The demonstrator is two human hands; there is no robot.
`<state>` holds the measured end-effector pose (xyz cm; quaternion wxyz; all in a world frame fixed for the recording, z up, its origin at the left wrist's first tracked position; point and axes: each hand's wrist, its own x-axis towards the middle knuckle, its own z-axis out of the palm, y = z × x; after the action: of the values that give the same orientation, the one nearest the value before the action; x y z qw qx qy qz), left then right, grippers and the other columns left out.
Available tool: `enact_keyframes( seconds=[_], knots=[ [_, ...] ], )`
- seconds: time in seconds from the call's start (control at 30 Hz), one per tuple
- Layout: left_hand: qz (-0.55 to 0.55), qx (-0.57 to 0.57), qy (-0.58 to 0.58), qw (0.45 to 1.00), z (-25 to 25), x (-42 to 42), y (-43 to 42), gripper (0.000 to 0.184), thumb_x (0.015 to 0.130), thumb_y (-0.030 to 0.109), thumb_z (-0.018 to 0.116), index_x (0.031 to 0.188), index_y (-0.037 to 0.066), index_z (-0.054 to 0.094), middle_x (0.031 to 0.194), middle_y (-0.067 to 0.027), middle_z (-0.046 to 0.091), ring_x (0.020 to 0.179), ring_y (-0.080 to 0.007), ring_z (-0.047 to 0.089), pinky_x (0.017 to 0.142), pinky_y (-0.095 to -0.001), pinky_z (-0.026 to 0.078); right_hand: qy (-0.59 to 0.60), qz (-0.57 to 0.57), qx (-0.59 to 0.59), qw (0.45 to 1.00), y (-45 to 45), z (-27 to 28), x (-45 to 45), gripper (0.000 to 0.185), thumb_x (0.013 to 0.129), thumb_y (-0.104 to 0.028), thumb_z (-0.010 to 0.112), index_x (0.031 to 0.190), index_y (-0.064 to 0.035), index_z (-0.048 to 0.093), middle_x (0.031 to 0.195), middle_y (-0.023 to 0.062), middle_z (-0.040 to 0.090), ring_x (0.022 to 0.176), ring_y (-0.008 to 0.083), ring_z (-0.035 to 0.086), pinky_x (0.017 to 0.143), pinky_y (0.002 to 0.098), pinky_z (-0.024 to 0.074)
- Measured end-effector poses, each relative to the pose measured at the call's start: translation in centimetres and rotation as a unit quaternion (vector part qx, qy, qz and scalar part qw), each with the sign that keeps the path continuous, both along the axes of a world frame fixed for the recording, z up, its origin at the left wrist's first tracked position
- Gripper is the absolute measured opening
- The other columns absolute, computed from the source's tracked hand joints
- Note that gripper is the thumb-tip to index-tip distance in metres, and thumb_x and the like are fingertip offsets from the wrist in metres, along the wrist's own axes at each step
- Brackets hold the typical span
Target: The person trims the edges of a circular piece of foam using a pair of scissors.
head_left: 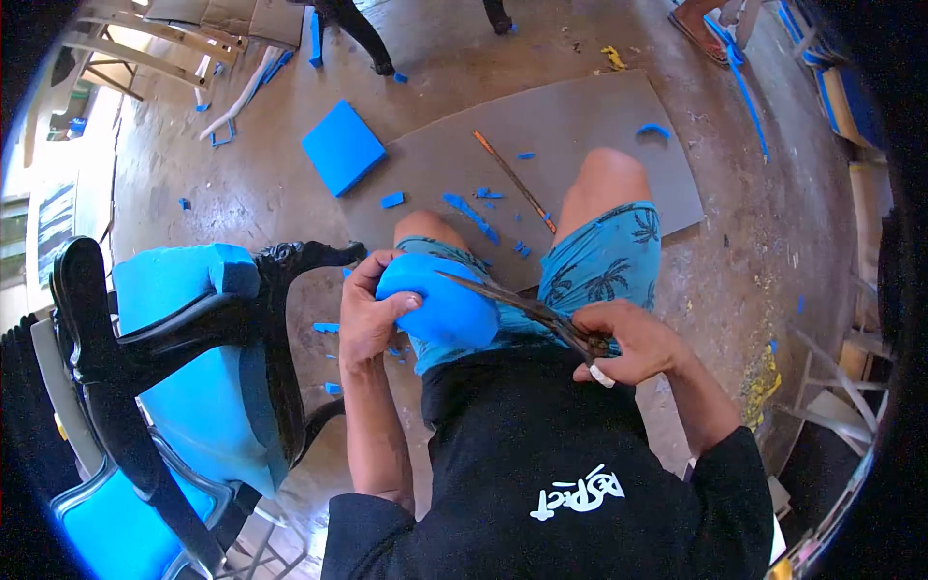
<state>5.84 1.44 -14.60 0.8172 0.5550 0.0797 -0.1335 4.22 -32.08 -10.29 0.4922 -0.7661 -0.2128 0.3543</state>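
Observation:
Over my lap, my left hand grips a rounded piece of blue foam, the thumb pressed on its near face. My right hand is wrapped round the handles of long dark scissors. Their blades point left and lie across the upper right part of the foam; whether they cut into it I cannot tell. White tape or a bandage shows on a right-hand finger. Small blue foam scraps are scattered on a grey sheet beyond my knees.
A black carved armchair with blue foam padding stands close on my left. Beyond my knees lie a square blue foam block and a long thin rod. Another person's foot is at the top right.

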Motion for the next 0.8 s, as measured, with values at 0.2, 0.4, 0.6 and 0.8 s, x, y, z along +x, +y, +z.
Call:
enact_keyframes(
  seconds=[0.2,0.4,0.6,0.8],
  knots=[
    [-0.022,0.042,0.001,0.999,0.5,0.4,-0.1,0.042,0.067,0.003,0.082,0.105,0.001,0.062,0.092,-0.0039,0.067,0.081,-0.0111,0.063,0.075,-0.0257,0.052,0.001,-0.005,-0.017,1.000,-0.1,0.2,-0.2,0.044,0.069,-0.034,0.078,0.070,-0.0015,0.048,0.063,0.0119,0.048,0.057,0.0287,0.048,0.054,0.0398,0.0361],
    [-0.005,0.040,0.005,0.999,0.4,0.4,-0.6,0.043,0.067,0.003,0.082,0.105,0.001,0.063,0.094,-0.0044,0.067,0.084,-0.0117,0.063,0.078,-0.0270,0.052,-0.023,-0.019,-0.005,1.000,-0.2,0.1,-0.3,0.040,0.064,-0.025,0.078,0.068,-0.0012,0.047,0.062,0.0113,0.047,0.057,0.0272,0.048,0.053,0.0385,0.0351],
    [-0.010,0.021,0.005,1.000,0.4,0.4,-0.5,0.043,0.067,0.002,0.082,0.105,0.001,0.063,0.094,-0.0049,0.067,0.084,-0.0123,0.063,0.078,-0.0275,0.052,-0.015,-0.026,-0.014,0.999,-0.2,0.1,-0.4,0.031,0.063,-0.013,0.075,0.065,-0.0001,0.047,0.061,0.0108,0.046,0.057,0.0256,0.048,0.054,0.0368,0.0353],
    [-0.027,0.036,0.005,0.999,0.6,0.6,-0.1,0.044,0.066,0.003,0.083,0.105,0.001,0.063,0.094,-0.0053,0.067,0.084,-0.0126,0.063,0.077,-0.0275,0.052,-0.017,-0.023,0.007,1.000,-0.8,-0.8,-0.6,0.032,0.070,-0.018,0.075,0.069,0.0007,0.048,0.064,0.0164,0.051,0.058,0.0328,0.052,0.054,0.0412,0.0382]
  ],
)
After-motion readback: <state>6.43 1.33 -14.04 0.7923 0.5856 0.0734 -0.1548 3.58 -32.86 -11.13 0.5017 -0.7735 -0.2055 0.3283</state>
